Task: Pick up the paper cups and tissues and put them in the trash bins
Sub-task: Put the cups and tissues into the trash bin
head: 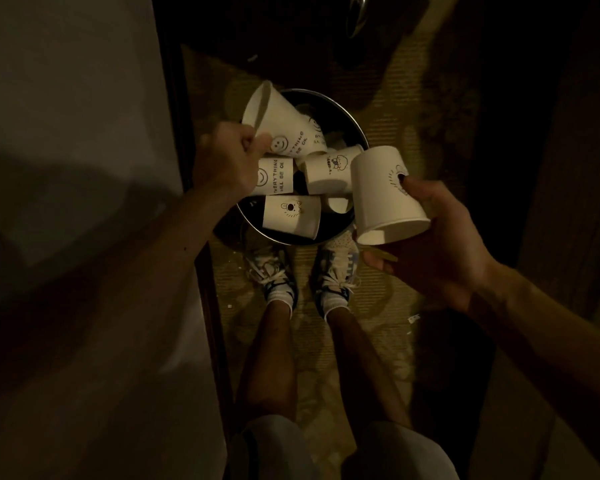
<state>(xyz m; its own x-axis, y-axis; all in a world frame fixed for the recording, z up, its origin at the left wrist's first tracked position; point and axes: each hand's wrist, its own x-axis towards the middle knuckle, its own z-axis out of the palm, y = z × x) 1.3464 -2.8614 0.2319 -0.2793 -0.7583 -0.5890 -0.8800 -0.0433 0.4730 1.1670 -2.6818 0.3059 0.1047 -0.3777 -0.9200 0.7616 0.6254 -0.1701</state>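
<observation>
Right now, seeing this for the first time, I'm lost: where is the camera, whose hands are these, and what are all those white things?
There is no machine here. A person wears a camera on the head, so the one picture looks down past both arms to the feet. The left hand pinches the rim of a smiley paper cup with its fingers. The right hand grips a second paper cup. Both are held at a round trash bin, which stands on the carpet in front of the shoes. At least three more cups lie inside the bin. The room is dim, and I can make out no tissues.
</observation>
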